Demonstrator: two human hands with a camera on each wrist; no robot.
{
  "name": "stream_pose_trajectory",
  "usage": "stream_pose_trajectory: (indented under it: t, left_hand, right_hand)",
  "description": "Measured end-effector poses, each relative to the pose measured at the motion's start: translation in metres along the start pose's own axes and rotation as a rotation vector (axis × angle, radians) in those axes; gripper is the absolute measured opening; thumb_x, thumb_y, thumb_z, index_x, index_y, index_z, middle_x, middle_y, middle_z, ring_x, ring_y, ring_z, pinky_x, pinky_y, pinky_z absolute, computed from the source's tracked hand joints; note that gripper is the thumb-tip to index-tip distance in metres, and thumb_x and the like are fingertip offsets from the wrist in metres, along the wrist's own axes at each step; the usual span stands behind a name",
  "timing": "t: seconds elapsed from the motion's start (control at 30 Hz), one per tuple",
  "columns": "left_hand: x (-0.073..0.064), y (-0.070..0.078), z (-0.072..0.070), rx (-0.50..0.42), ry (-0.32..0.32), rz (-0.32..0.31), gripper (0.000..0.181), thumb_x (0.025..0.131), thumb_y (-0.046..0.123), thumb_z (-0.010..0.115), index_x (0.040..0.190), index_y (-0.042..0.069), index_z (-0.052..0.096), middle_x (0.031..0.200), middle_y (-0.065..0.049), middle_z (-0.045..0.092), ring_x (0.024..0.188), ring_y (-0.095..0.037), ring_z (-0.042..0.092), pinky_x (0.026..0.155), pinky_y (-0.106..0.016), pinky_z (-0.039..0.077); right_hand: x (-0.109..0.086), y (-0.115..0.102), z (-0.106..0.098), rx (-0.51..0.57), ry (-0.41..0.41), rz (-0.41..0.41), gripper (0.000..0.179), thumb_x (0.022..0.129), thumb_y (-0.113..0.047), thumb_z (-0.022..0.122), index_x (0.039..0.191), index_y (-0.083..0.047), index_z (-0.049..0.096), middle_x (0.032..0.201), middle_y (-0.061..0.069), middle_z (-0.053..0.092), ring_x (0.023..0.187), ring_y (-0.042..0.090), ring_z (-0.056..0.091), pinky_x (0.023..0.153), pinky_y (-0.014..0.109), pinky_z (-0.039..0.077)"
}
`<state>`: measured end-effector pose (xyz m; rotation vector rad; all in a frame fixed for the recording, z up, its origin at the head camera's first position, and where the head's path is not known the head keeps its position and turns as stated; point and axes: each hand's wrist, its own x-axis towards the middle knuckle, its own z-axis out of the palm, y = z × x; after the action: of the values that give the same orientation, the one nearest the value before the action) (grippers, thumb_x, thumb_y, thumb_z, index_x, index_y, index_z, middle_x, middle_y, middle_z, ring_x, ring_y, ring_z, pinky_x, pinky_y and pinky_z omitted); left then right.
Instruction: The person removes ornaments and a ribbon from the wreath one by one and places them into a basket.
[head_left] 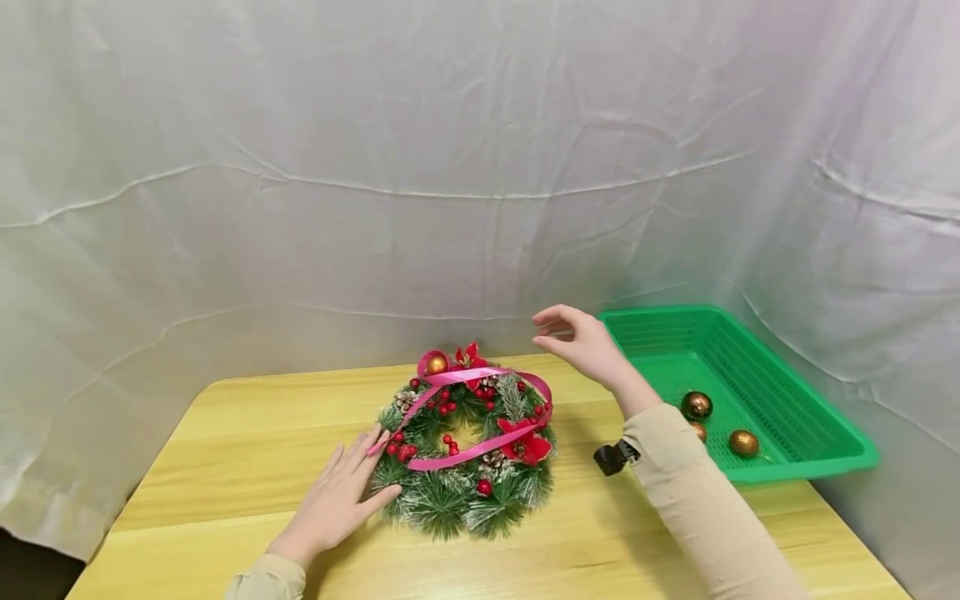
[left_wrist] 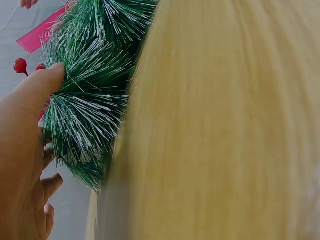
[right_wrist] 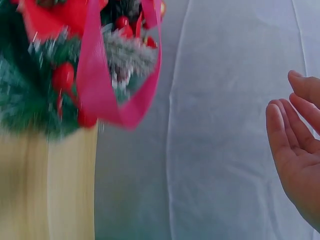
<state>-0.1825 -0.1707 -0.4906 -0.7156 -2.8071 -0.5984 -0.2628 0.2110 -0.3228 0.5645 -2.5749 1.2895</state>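
A green Christmas wreath (head_left: 438,504) lies on the table, trimmed with red berries, red flowers and pinecones. Loosely draped across it is a pink ribbon (head_left: 465,455), one end of which overlaps the left fingertips. A gold ball (head_left: 437,363) sits at the wreath's back edge, inside a ribbon loop. With extended fingers, my left hand (head_left: 333,504) rests against the wreath's left side; in the left wrist view its thumb (left_wrist: 52,77) touches the green needles. Behind and right of the wreath, my right hand (head_left: 588,346) is raised in the air, fingers loosely bent, holding nothing.
A green plastic basket (head_left: 780,383) stands at the table's right side. Inside are a dark brown ball (head_left: 697,406), a copper ball (head_left: 744,442) and another one partly hidden by the right sleeve. A pale cloth (head_left: 450,250) hangs behind the wooden table (head_left: 247,450).
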Motion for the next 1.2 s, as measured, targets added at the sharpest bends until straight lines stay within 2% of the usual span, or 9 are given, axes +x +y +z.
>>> stream_pose_trajectory:
  t: [0.33, 0.57, 0.8, 1.0, 1.2]
  left_hand:
    - [0.002, 0.003, 0.000, -0.006, 0.023, 0.005, 0.079, 0.091, 0.060, 0.049, 0.152, 0.014, 0.027, 0.158, -0.003, 0.017, 0.142, -0.029, 0.020, 0.113, -0.055, 0.014]
    - [0.000, 0.004, 0.001, -0.002, 0.030, 0.016, 0.078, 0.092, 0.059, 0.048, 0.151, 0.013, 0.028, 0.158, -0.005, 0.018, 0.141, -0.032, 0.021, 0.112, -0.055, 0.015]
    - [0.000, 0.005, 0.001, -0.006, 0.023, 0.005, 0.079, 0.092, 0.060, 0.048, 0.152, 0.014, 0.026, 0.158, -0.004, 0.017, 0.142, -0.029, 0.020, 0.113, -0.054, 0.013]
    - [-0.001, 0.004, 0.000, -0.003, 0.009, -0.001, 0.079, 0.092, 0.060, 0.048, 0.152, 0.015, 0.025, 0.159, -0.003, 0.015, 0.143, -0.028, 0.019, 0.114, -0.054, 0.012]
    - [-0.002, 0.005, 0.000, -0.002, 0.013, 0.004, 0.079, 0.092, 0.060, 0.048, 0.152, 0.014, 0.026, 0.159, -0.003, 0.016, 0.142, -0.028, 0.019, 0.114, -0.054, 0.012]
  right_hand:
    - [0.022, -0.017, 0.047, 0.086, -0.071, 0.000, 0.030, 0.087, -0.014, 0.071, 0.116, -0.009, 0.063, 0.111, 0.006, 0.065, 0.100, 0.020, 0.063, 0.088, 0.036, 0.052]
    - [0.033, -0.018, 0.084, 0.100, -0.123, 0.013, 0.030, 0.087, -0.015, 0.071, 0.116, -0.012, 0.063, 0.111, 0.003, 0.065, 0.101, 0.017, 0.063, 0.085, 0.032, 0.053]
    - [0.043, -0.022, 0.113, 0.079, -0.153, -0.016, 0.030, 0.087, -0.011, 0.070, 0.117, -0.009, 0.063, 0.111, 0.005, 0.066, 0.101, 0.017, 0.062, 0.084, 0.029, 0.052]
    - [0.054, -0.025, 0.130, 0.032, -0.194, -0.010, 0.029, 0.090, -0.011, 0.068, 0.118, -0.008, 0.062, 0.114, 0.008, 0.064, 0.103, 0.018, 0.061, 0.090, 0.032, 0.050]
    - [0.065, -0.022, 0.142, -0.049, -0.223, -0.013, 0.026, 0.090, -0.010, 0.067, 0.116, -0.007, 0.063, 0.112, 0.007, 0.064, 0.103, 0.020, 0.061, 0.091, 0.033, 0.049]
